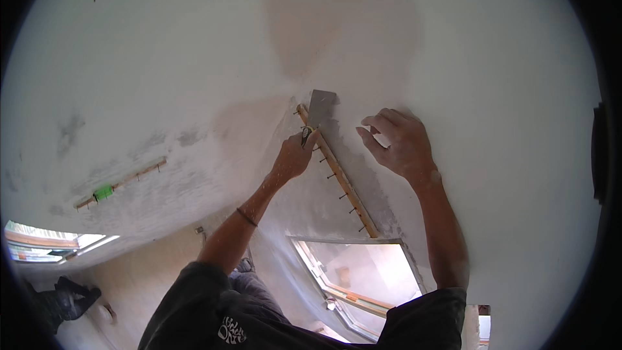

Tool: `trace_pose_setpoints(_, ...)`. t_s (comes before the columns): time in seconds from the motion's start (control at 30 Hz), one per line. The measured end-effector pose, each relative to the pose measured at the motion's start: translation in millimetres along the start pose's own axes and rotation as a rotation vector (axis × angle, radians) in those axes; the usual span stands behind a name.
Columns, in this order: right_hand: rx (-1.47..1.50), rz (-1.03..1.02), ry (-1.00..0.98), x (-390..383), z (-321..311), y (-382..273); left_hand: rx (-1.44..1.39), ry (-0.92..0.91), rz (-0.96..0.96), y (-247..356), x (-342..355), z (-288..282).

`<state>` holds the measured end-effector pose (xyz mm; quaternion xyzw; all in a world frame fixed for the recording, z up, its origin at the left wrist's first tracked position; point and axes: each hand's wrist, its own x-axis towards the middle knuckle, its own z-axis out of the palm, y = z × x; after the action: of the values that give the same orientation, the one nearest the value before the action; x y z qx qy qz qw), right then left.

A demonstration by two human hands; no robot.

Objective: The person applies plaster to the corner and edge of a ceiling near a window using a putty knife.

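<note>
My left hand [295, 155] is closed around the dark handle of what looks like a putty knife, its broad grey blade [321, 105] lying against the pale wall. Just beside that hand, a wooden strip [345, 185] with several nails sticking out runs slantwise down to the window's upper edge. Damp grey plaster [363, 168] borders the strip on its right. My right hand [403, 141] is raised close to the wall, right of the blade, with its fingers bent and apart and nothing in them.
Below the strip is a framed window [356, 272]. Another nailed wooden strip [139, 173] with a green wrapping [103, 192] is at the left, above a second window [48, 243]. At the lower left, a dark-clothed person's legs [61, 301] show in part.
</note>
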<state>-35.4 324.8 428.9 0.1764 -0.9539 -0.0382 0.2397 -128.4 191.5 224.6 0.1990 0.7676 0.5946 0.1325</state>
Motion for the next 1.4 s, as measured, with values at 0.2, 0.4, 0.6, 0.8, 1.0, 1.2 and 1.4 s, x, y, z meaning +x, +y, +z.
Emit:
trace_pose_setpoints(0.2, 0.004, -0.002, 0.009, -5, 0, 5, -0.101, -0.041, -0.029, 15, -21, 9)
trace_pose_setpoints(0.4, -0.003, 0.017, -0.021, -2, 3, -1, -0.314, -0.087, -0.229, 21, -1, -6)
trace_pose_setpoints(0.6, -0.035, 0.066, -0.061, -8, 6, 6, -0.341, -0.266, -0.289, 33, -27, 4)
trace_pose_setpoints(0.8, -0.022, 0.033, -0.053, -3, 2, 3, -0.440, -0.180, -0.328, 33, -4, -11)
trace_pose_setpoints(1.0, -0.017, 0.008, -0.011, -5, 2, 5, -0.421, -0.289, -0.335, 35, -20, -5)
trace_pose_setpoints(1.2, 0.013, -0.019, 0.022, -7, 2, 3, -0.418, -0.263, -0.339, 31, -14, -23)
trace_pose_setpoints(1.4, 0.061, 0.004, 0.006, -11, 1, 7, -0.157, -0.349, -0.185, 7, -75, -26)
